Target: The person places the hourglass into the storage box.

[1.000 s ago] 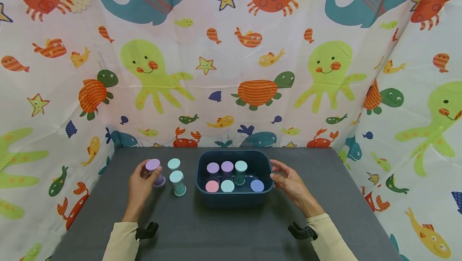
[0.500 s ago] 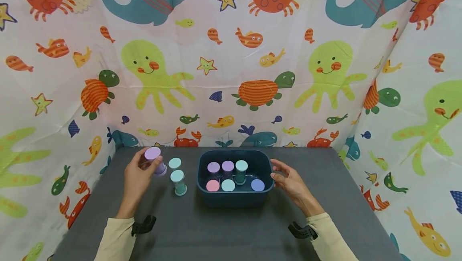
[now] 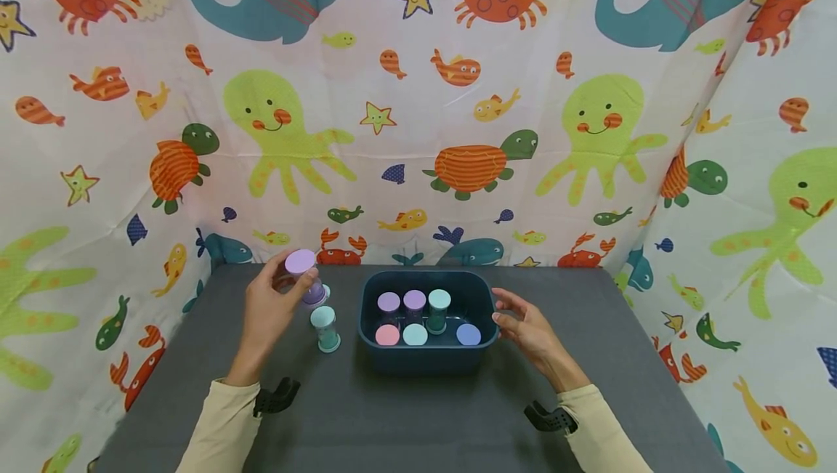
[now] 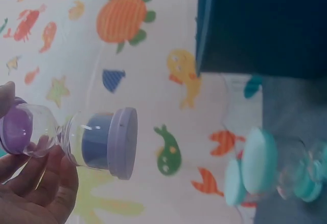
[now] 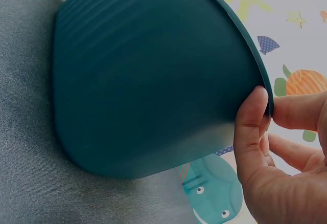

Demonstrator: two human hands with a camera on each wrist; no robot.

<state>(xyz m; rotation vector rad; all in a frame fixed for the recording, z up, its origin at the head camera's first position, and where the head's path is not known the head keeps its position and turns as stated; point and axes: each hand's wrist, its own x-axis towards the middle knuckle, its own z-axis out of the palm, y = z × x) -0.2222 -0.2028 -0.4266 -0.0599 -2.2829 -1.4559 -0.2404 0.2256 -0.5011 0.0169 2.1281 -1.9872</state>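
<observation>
My left hand [image 3: 267, 313] holds a purple sand timer [image 3: 301, 262] up above the left part of the table. The left wrist view shows the glass hourglass [image 4: 94, 139] with lavender caps and purple sand, fingers wrapped about its far end. A teal sand timer [image 3: 325, 330] stands on the table just below it; a second one behind is mostly hidden. With thumb and fingers, my right hand [image 3: 532, 338] pinches the right rim of a dark blue bin [image 3: 428, 362]. In the right wrist view the thumb [image 5: 250, 127] presses the bin's outer wall near the rim.
Several sand timers stand inside the bin, among them a teal one [image 3: 438, 312], a pink-capped one [image 3: 387, 335] and a blue-capped one [image 3: 468, 335]. Around the grey table [image 3: 418, 422] hangs a sea-animal curtain [image 3: 405, 153] at the back and sides.
The left hand has lifted the purple sand timer off the table, then carried it right, over the rear teal timer in the head view. The right hand stays on the bin's rim.
</observation>
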